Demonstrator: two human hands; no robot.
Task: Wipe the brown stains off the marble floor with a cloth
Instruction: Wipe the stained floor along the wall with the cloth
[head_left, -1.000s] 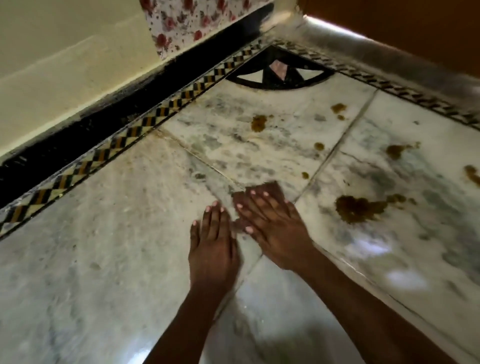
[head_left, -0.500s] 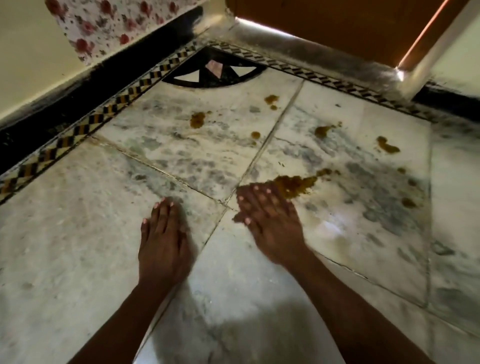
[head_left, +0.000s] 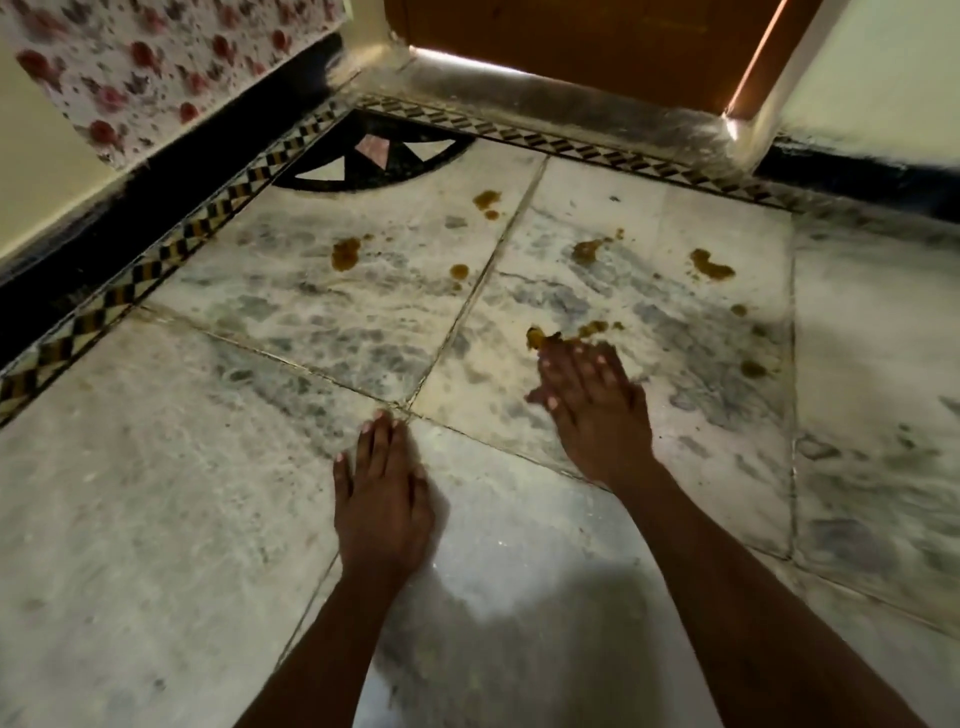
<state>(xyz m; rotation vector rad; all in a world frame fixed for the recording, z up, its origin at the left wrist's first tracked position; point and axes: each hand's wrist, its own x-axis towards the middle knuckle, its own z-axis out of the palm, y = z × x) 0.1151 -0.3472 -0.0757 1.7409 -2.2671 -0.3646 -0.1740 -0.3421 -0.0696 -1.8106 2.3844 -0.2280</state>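
Hands lie spread flat on marble floor (head_left: 260, 519), right hand (head_left: 592, 410) touching brown stains (head_left: 540, 338).

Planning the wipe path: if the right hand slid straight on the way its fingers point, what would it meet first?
The right hand already has its fingertips at the large brown stain; that stain comes first, probably.

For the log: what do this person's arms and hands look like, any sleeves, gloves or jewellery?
Both forearms are bare as far as the view reaches: no sleeves or gloves. The left hand and right hand show no rings, watch or bracelets. The fingernails look pale pink, possibly polished. The right hand is slightly blurred.
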